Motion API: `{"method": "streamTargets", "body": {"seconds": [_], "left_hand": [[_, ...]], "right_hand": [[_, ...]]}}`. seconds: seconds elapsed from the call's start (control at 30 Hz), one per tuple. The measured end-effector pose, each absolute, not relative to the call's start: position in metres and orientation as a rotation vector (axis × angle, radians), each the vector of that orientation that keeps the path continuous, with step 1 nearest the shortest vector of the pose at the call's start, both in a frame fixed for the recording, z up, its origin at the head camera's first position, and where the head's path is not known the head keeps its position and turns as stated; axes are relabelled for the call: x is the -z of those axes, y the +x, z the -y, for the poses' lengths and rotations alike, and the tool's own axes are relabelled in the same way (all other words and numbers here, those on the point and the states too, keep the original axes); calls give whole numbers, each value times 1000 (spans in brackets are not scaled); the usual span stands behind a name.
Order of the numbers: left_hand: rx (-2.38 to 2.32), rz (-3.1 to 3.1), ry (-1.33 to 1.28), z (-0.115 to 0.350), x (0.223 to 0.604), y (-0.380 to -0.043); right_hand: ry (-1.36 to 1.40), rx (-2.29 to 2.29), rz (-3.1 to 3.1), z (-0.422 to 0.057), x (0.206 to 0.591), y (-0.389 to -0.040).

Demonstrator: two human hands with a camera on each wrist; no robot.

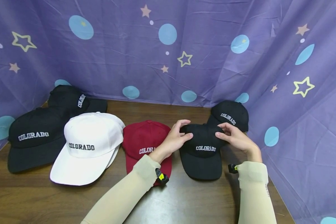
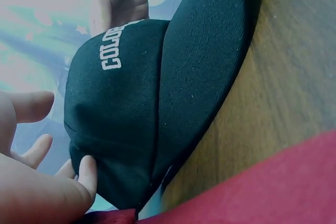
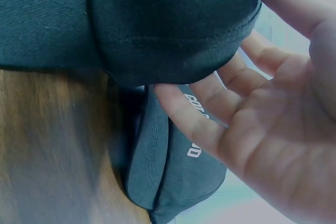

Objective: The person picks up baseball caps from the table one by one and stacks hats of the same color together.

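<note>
Both hands are at a black cap point(image 1: 200, 138) with white COLORADO lettering, its brim toward me. My left hand point(image 1: 173, 138) is at the cap's left side. In the left wrist view its thumb stands apart from the crown, while one finger point(image 2: 88, 174) touches the cap's side. My right hand point(image 1: 236, 138) holds the right side of the crown. In the right wrist view its thumb is at the crown's edge, with the fingers point(image 3: 184, 116) spread along the underside; some fingertips are hidden behind the cap. Another black cap point(image 1: 232, 115) sits behind it at the right.
A red cap point(image 1: 148, 132) lies under my left forearm. White caps point(image 1: 92, 132), one behind the other, are left of it. Farther left are a black cap point(image 1: 35, 127) and another black cap point(image 1: 64, 99) behind. A purple patterned cloth point(image 1: 145, 46) hangs around the wooden table point(image 1: 22, 193).
</note>
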State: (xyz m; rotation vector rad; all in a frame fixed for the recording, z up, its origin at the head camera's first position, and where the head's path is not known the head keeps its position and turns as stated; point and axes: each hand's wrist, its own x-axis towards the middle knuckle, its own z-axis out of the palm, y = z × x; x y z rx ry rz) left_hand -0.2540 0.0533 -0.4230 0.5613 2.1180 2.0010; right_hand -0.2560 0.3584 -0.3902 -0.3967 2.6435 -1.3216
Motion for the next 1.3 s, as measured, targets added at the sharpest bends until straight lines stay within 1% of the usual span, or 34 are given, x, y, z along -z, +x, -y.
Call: {"method": "streamTargets", "body": {"seconds": [0.63,0.97,1.3], "left_hand": [[-2075,-2110,645,-51,414,-254],[-2123,-2077,719,-48,405,-254],[-2087,-2193,857,-39,384,-249]], "right_hand": [[-394,1269,-2657,-355,392,-260],[-386,1205,-2721,-361,386,-255],[-339,1327,-2839,-371,381,-251]]}}
